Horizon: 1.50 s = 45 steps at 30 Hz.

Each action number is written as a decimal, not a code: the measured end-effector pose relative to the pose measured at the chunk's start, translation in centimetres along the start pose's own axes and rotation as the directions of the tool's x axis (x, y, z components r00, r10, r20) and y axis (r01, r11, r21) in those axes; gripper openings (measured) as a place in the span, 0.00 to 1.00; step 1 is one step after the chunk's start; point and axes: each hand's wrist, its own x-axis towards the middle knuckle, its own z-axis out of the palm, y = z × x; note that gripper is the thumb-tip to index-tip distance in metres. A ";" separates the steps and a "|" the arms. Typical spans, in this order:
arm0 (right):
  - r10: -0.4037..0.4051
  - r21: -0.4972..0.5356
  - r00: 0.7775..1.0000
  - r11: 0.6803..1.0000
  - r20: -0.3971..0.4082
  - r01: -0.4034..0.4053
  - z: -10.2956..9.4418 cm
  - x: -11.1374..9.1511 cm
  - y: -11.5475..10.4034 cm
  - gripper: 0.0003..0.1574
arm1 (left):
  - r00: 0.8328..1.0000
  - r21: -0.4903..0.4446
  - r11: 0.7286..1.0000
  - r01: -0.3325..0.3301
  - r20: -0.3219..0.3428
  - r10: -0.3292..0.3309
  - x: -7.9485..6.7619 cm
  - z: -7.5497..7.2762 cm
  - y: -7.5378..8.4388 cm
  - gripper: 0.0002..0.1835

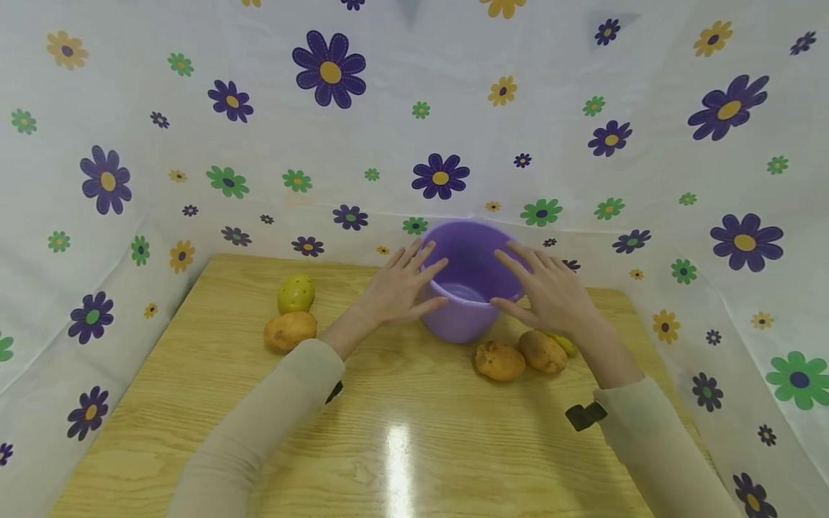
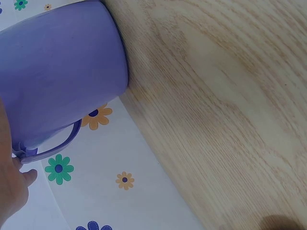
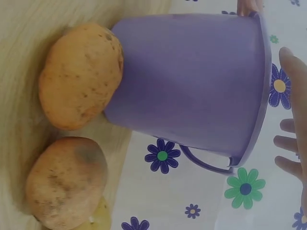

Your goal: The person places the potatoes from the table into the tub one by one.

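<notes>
A purple bucket stands upright at the back of the table, its inside facing me. Over its left rim lies my left hand, fingers extended; the left wrist view has part of this hand beside the bucket's handle. My right hand hovers by the right rim with spread fingers. A gap separates it from the rim in the right wrist view. Two potatoes, one nearer the middle and one farther right, lie before the bucket. Behind them a yellow item is partly hidden by the right hand.
To the left, another potato sits in front of a yellow-green fruit. Flower-printed white sheeting surrounds the wooden table at the back and both sides.
</notes>
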 end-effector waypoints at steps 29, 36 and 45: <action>-0.124 -0.061 0.960 0.992 -0.251 0.113 1.2 -6.8 -1.9 0.55 | 1.000 -0.011 1.000 -0.003 0.000 0.003 0.0 0.2 0.0 0.43; -0.144 -0.075 0.961 0.989 -0.235 0.129 2.3 -8.4 -2.8 0.53 | 1.000 -0.011 1.000 -0.008 -0.009 0.008 -0.1 0.2 0.0 0.42; -0.178 -0.073 0.962 0.983 -0.206 0.166 4.2 -10.1 -3.8 0.52 | 1.000 -0.014 1.000 -0.011 -0.019 0.011 -0.2 0.3 0.0 0.42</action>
